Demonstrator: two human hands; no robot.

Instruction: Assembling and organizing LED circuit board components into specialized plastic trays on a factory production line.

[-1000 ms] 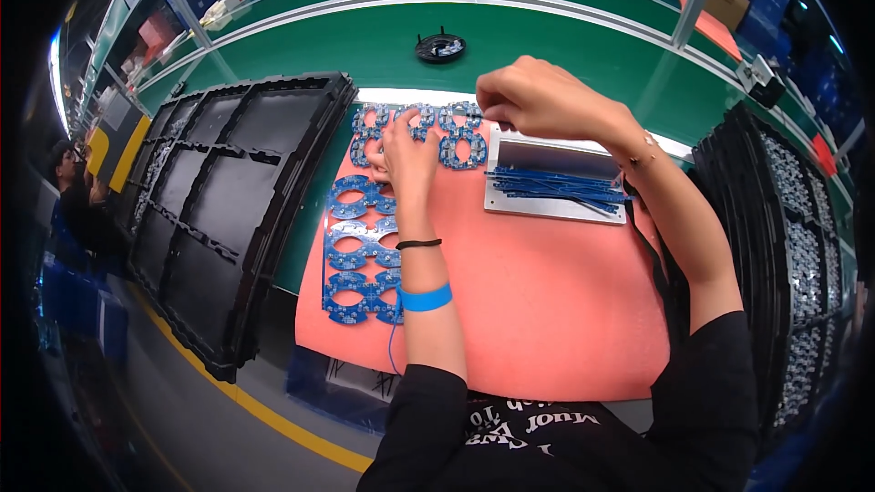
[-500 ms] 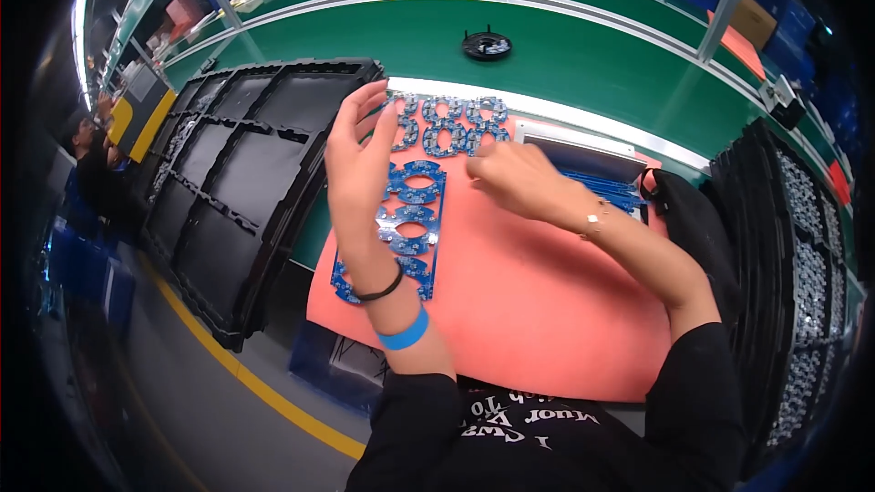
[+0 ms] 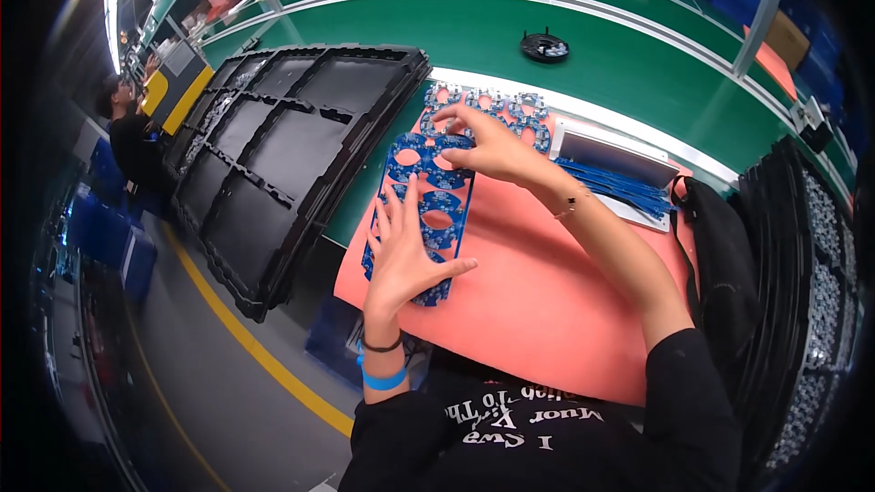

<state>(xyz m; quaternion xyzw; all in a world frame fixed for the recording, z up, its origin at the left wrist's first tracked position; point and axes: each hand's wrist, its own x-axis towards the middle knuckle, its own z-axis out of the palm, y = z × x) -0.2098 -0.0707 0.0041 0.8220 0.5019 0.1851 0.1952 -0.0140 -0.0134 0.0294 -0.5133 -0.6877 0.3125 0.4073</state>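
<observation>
Panel of blue circuit board [image 3: 445, 200], rectangular and pierced by oval cutouts, lies flat on the left part of my matte salmon-pink mat [image 3: 547, 310]. Its long axis runs from near my body toward the far side of the bench, the far end leaning slightly right; the cutouts lie crosswise to that axis. (Whether it is one sheet or two side by side, my fingers hide.)

My left hand [image 3: 399, 260] is spread open above the panel, fingers pointing away from me, thumb stretched right. My right hand [image 3: 492, 150] is at the far right corner, thumb and forefinger parted in a curve; I cannot tell whether the thumb touches the surface.

Just beyond lie blue ring-shaped boards [image 3: 518, 109], dense with small components. To their right, a silver metal channel-shaped holder [image 3: 615, 146] bears a loose bundle of thin blue strips [image 3: 615, 187]. At left, a compartmented black plastic tray [image 3: 273, 141] slants beside the smooth green bench [image 3: 456, 32].
</observation>
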